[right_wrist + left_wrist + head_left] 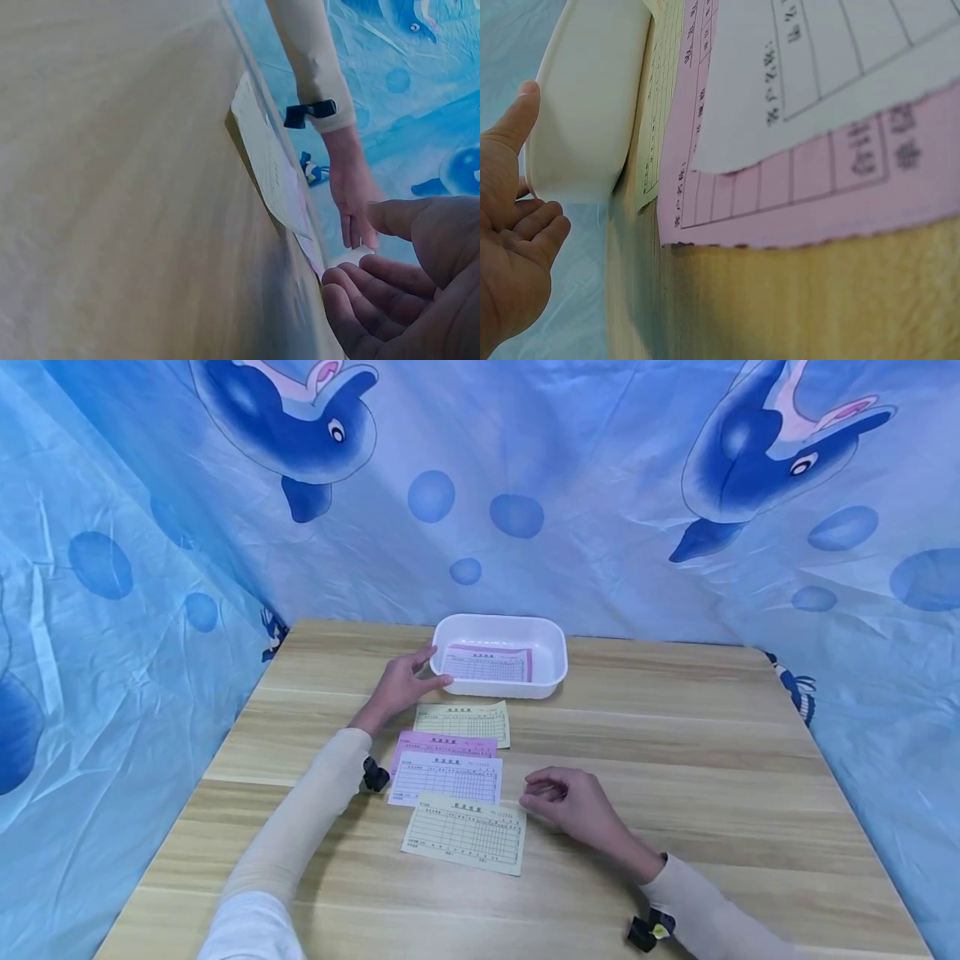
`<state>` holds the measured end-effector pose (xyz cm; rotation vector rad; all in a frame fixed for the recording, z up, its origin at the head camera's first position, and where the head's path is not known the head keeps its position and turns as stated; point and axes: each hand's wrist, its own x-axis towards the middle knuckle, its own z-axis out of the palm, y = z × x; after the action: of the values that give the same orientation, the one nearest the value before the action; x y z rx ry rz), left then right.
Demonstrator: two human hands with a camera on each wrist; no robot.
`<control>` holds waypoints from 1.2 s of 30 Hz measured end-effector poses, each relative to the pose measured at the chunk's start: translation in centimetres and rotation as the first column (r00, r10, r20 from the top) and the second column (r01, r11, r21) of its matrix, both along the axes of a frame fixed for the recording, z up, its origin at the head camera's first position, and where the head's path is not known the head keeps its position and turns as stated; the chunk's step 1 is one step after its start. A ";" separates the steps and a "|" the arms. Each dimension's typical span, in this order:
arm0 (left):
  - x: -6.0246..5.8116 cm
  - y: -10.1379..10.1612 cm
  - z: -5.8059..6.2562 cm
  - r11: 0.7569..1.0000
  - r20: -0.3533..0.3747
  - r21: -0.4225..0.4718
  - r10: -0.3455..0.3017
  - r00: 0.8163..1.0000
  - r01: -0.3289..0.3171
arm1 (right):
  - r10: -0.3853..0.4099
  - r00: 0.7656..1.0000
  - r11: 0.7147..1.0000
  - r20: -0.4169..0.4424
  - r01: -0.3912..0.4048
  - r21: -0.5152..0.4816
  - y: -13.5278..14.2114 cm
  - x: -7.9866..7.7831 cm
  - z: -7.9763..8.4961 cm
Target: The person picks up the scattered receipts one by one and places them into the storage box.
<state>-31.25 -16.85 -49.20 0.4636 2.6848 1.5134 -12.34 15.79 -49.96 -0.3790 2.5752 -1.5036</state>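
Note:
My left hand (401,685) touches the left end of a white plastic tray (558,672), with the thumb against its near side. In the left wrist view, the thumb lies along the wall of the tray (592,97) and the other fingers are loosely bent at its corner. My right hand (573,806) hovers beside a yellow form slip (468,835), fingers loosely curled around nothing. Inside the tray lies a printed slip (487,668) with a pink edge showing beneath it.
Between the hands and the tray, a white slip (446,781), a pink slip (408,743) and another yellow slip (461,722) lie in an overlapping column on the wooden table (675,735). A blue dolphin-print curtain (600,585) hangs behind the table.

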 end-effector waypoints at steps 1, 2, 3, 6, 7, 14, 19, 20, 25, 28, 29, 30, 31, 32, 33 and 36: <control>0.0 0.0 0.0 1.000 -0.001 -0.003 0.001 1.000 -0.001 | 0.001 1.000 1.000 0.003 -0.001 0.002 -0.1 0.1 -0.1; 0.1 0.0 0.0 1.000 -0.002 -0.003 0.001 1.000 -0.001 | 0.001 1.000 1.000 0.006 -0.001 0.005 -0.1 0.2 -0.1; 0.1 0.0 0.0 1.000 -0.004 -0.002 0.000 1.000 -0.001 | 0.002 1.000 1.000 0.009 -0.002 0.005 -0.2 0.2 -0.1; 0.1 0.0 0.0 1.000 -0.006 0.001 -0.001 1.000 0.001 | 0.008 1.000 1.000 0.022 -0.008 0.008 -0.3 0.4 -0.2; 0.1 0.0 0.0 1.000 -0.006 0.001 -0.004 1.000 0.004 | 0.010 1.000 1.000 0.026 -0.010 0.010 -0.4 0.4 -0.2; 0.1 0.1 0.0 1.000 -0.006 0.012 -0.009 1.000 0.009 | 0.039 0.999 0.996 0.026 -0.041 0.080 -1.0 0.6 -0.6; 0.0 0.1 -0.1 1.000 0.004 0.010 -0.006 1.000 0.006 | 0.068 0.998 0.989 -0.001 -0.067 0.134 -1.3 0.6 -0.9; 0.0 0.1 -0.1 1.000 0.003 0.010 -0.006 1.000 0.006 | 0.073 0.997 0.987 -0.004 -0.072 0.142 -1.3 0.6 -0.9; 0.0 0.1 -0.1 1.000 -0.002 0.015 0.000 1.000 0.000 | 0.117 0.993 0.978 -0.007 -0.114 0.176 -1.4 0.4 -1.1; 0.0 0.1 0.0 1.000 -0.001 0.012 -0.002 1.000 0.002 | 0.135 0.991 0.971 -0.011 -0.130 0.202 -1.5 0.4 -1.3; 0.0 0.1 0.0 1.000 0.000 0.011 -0.003 1.000 0.003 | 0.136 0.991 0.969 -0.014 -0.130 0.209 -1.6 0.4 -1.3; 0.0 0.2 0.0 1.000 0.000 0.012 -0.003 1.000 0.003 | 0.137 0.990 0.968 -0.016 -0.131 0.214 -1.7 0.4 -1.3; 0.0 0.2 0.1 1.000 0.000 0.013 -0.003 1.000 0.003 | 0.138 0.990 0.967 -0.013 -0.132 0.217 -1.7 0.4 -1.3; 0.0 0.2 0.1 1.000 0.000 0.011 -0.004 1.000 0.004 | 0.140 0.990 0.967 -0.012 -0.134 0.219 -1.7 0.4 -1.3; 0.1 0.2 0.1 1.000 0.000 0.013 -0.003 1.000 0.003 | 0.142 0.990 0.967 -0.008 -0.137 0.217 -1.8 0.4 -1.2; 0.1 0.2 0.1 1.000 0.003 0.011 -0.003 1.000 0.003 | 0.149 0.989 0.968 0.002 -0.146 0.205 -1.8 0.5 -1.2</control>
<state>-31.15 -16.70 -49.14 0.4662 2.6735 1.5280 -11.86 14.02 -51.15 -0.5428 2.6137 -1.1785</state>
